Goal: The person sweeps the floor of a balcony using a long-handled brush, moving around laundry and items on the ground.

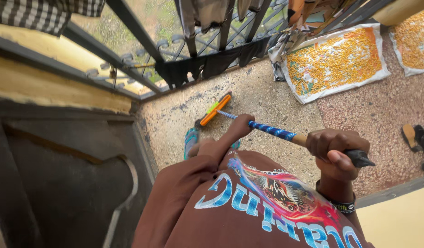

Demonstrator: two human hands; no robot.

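Blue tape winds around the long stick of a broom. The right hand is wrapped tight around the top of the stick, near its black end. The left hand is closed around the stick lower down. The stick slants down to an orange and green brush head, which sits on the speckled floor close to the black metal railing. Dark clothes hang on the railing. Yellow grains lie spread on a white sack on the floor, well apart from the brush. A dark sandal lies at the right edge.
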